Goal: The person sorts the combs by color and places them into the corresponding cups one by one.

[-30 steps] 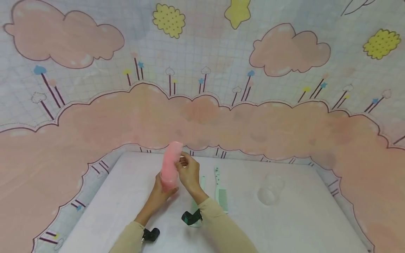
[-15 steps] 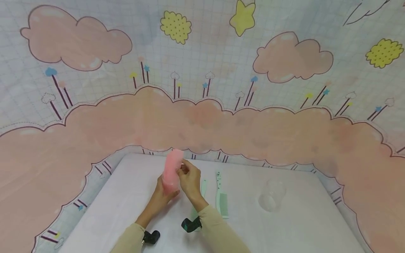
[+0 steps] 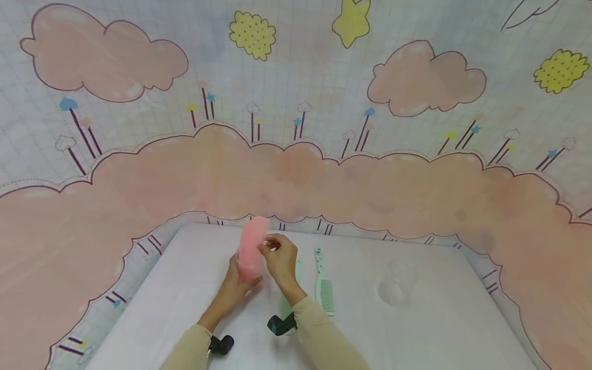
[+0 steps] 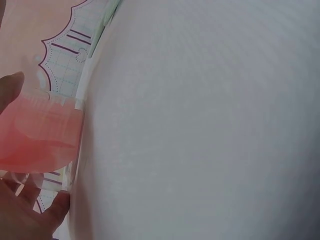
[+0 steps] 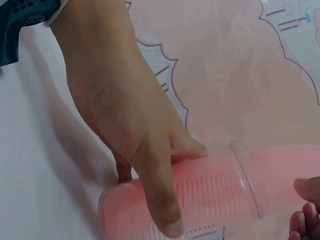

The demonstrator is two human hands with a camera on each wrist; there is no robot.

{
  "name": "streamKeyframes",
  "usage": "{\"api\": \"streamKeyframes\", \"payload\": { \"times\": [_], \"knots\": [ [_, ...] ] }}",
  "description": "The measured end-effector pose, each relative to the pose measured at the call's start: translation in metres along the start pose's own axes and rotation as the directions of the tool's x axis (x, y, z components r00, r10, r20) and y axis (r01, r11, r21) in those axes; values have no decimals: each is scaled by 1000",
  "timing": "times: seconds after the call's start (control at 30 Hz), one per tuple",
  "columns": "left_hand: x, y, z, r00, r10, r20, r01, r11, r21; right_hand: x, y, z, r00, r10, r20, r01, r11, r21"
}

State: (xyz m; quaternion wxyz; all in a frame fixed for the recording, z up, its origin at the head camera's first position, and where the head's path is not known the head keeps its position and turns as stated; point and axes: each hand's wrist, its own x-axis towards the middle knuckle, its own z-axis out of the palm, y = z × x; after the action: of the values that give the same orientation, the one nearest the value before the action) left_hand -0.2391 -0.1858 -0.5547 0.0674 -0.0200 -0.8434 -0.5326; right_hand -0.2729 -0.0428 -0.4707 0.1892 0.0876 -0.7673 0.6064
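A translucent pink tube-shaped thing point(image 3: 252, 246), with a clear ribbed plastic section point(image 5: 205, 190) at its lower part, is held tilted above the table. My left hand point(image 3: 233, 284) grips the lower end between thumb and fingers; in the right wrist view this left hand point(image 5: 135, 110) wraps over the end. Thumb and fingertips of my right hand point(image 3: 280, 259) pinch at the right edge higher up, close to the back of the table. In the left wrist view the clear wall and pink inside point(image 4: 42, 132) show beside the left fingers. The exact kind of thing is unclear.
One light green comb point(image 3: 326, 295) lies on the white table point(image 3: 444, 329), right of my right forearm. A second light green comb point(image 3: 285, 307) is partly hidden under that wrist. Farther right stand or lie clear round plastic pieces point(image 3: 398, 282). A printed cloth point(image 3: 296, 190) hangs behind.
Both hands and the pink tube-shaped thing sit slightly lower in view than a second ago, partly as the head view shifts. My right fingers have moved a little to the right.
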Motion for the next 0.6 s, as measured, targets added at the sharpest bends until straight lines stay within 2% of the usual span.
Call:
{"api": "streamKeyframes", "payload": {
  "times": [0.23,0.47,0.6],
  "knots": [
    [1,1,-1,1000,-32,0,32,999,-1,5,5,-4,997,67,25,-68,995,67],
    [3,3,0,1000,-19,-1,19,1000,8,7,2,-27,984,137,115,-150,982,117],
    [2,3,-1,999,-44,20,43,999,9,5,1,-43,970,192,147,-211,969,127]
  ]
}}
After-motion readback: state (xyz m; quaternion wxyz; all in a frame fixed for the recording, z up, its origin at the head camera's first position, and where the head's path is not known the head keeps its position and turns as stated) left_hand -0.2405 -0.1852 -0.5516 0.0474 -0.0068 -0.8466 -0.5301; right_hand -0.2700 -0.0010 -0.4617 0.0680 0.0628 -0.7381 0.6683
